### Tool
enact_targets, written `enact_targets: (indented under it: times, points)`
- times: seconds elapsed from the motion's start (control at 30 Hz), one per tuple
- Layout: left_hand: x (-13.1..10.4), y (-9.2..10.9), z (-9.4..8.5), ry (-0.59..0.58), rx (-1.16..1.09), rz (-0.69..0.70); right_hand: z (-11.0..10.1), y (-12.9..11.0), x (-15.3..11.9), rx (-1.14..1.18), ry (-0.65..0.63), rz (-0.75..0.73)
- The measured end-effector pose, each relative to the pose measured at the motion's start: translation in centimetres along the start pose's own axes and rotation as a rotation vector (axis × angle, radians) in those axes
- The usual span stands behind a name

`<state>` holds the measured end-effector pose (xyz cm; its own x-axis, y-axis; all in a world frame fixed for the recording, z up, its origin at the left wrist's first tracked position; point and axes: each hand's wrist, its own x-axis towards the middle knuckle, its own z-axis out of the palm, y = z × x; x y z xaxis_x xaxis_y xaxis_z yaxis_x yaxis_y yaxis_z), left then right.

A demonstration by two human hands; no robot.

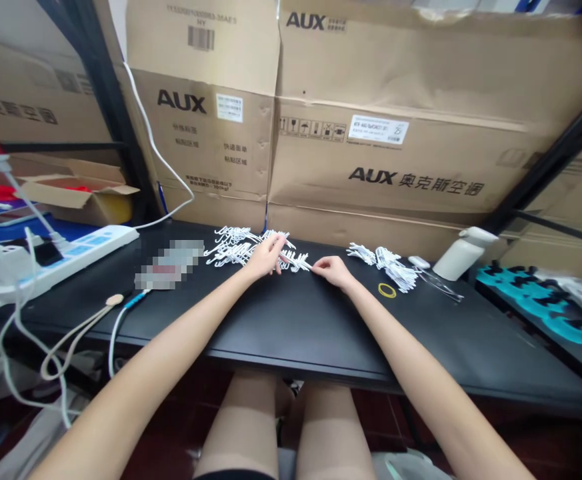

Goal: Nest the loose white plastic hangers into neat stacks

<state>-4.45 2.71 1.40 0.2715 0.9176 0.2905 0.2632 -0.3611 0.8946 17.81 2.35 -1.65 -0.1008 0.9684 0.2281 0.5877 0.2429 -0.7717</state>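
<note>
This looks like a small workshop or light assembly station. A black bench (321, 333) carries small white hooked pieces (231, 255) in bunches, beside a long power strip (101, 243) loaded with plugs. Flattened AUX cartons (395, 87), printed with shipping marks, wall off the back between black frame posts (105, 93). Teal-and-black parts (531, 300) sit in rows at the right, an open cardboard box (88, 200) at the left.

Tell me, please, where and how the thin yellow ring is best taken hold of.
The thin yellow ring is probably best pinched by its near rim, from the person's side: it lies flat on the black tabletop, and a bundle of slim white pieces sits close behind.
</note>
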Motion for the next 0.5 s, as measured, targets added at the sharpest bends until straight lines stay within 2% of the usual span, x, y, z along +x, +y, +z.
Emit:
enact_targets:
  times: [0.1,0.17,0.37,0.5]
  points:
    - [-0.2,-0.2,0.5,-0.115,-0.030,-0.008,-0.8,0.0,-0.3,0.156,-0.131,0.119]
    - [-0.4,-0.2,0.8,-0.164,-0.063,-0.002,-1.1,0.1,-0.4,0.262,-0.161,0.192]
    - [-0.6,0.2,1.7,-0.247,-0.164,-0.035,-0.1,0.4,-0.4,0.395,-0.026,0.172]
    - [-1.0,0.4,2.0,-0.251,-0.113,-0.006,0.5,0.3,-0.4,0.352,0.013,0.117]
